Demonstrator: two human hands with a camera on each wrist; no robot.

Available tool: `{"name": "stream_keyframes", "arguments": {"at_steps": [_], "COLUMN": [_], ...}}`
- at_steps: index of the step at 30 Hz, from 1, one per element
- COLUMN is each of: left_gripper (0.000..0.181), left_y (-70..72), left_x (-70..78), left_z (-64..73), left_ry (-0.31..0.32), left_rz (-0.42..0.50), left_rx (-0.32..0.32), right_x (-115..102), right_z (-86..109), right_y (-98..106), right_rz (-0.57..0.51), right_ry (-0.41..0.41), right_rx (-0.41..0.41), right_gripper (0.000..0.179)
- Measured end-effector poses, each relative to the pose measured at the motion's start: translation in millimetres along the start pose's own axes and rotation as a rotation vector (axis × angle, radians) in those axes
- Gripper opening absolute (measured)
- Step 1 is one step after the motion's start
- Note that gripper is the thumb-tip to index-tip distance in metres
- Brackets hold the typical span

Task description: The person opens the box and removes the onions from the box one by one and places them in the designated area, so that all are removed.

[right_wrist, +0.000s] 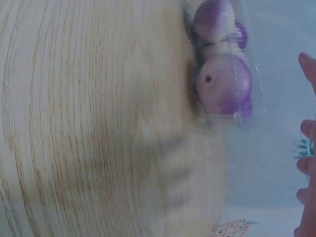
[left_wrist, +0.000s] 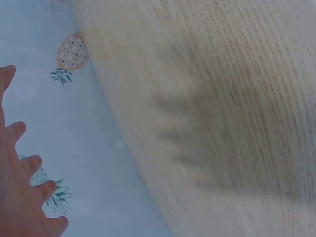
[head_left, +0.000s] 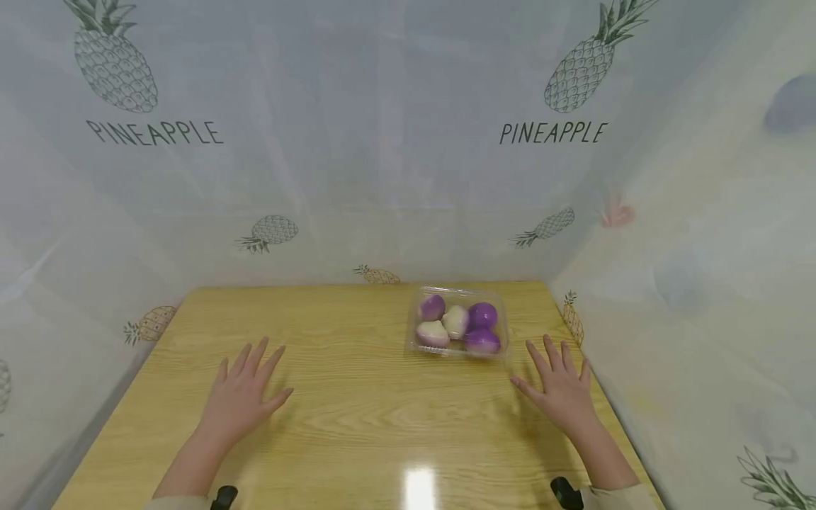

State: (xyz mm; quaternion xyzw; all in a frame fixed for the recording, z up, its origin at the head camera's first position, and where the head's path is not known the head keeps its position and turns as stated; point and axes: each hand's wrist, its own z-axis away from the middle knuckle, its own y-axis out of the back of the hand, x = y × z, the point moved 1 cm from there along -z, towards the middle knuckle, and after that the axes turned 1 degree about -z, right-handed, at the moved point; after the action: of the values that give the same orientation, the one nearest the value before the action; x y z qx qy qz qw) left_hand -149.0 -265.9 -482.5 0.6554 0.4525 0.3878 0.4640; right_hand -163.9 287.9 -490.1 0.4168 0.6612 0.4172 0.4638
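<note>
My left hand (head_left: 239,397) is spread above the left part of the wooden table, palm down and holding nothing. On the other side, my right hand (head_left: 562,393) hovers with its fingers spread, near the front right corner of a clear plastic box (head_left: 455,350). Inside that box lie several round purple-and-white vegetables that look like turnips (head_left: 482,341). The right wrist view shows the box from the side, with a turnip (right_wrist: 224,84) against its wall. Fingers of the left hand (left_wrist: 24,187) show at the edge of the left wrist view.
The wooden table (head_left: 357,397) runs back to a pale curtain (head_left: 382,156) printed with pineapples, which hangs behind it and along both sides. A bright light reflection lies on the table's near part. Dark bands circle both wrists.
</note>
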Motion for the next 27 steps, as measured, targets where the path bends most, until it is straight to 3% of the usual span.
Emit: {"name": "stream_keyframes", "arguments": {"at_steps": [8, 15, 23, 27], "left_gripper": [0.08, 0.077, 0.078, 0.078], "left_y": [-0.7, -7.3, -20.6, -30.6], "left_x": [6.8, 19.6, 38.8, 53.4], "left_z": [-9.4, -16.4, -31.9, -38.7], "left_ry": [-0.008, -0.02, 0.014, 0.037], "left_rz": [0.031, 0.098, 0.218, 0.35], "left_rx": [-0.008, 0.034, 0.021, 0.034], "right_x": [-1, -1, -4, -5], "right_z": [-1.0, -0.4, -3.1, -5.9], "right_y": [-1, -6, -15, -24], "right_rz": [-0.016, -0.064, -0.212, -0.329], "right_ry": [-0.031, -0.051, -0.092, -0.115], "right_rx": [-0.031, -0.038, -0.027, -0.002], "right_gripper": [0.082, 0.082, 0.081, 0.08]}}
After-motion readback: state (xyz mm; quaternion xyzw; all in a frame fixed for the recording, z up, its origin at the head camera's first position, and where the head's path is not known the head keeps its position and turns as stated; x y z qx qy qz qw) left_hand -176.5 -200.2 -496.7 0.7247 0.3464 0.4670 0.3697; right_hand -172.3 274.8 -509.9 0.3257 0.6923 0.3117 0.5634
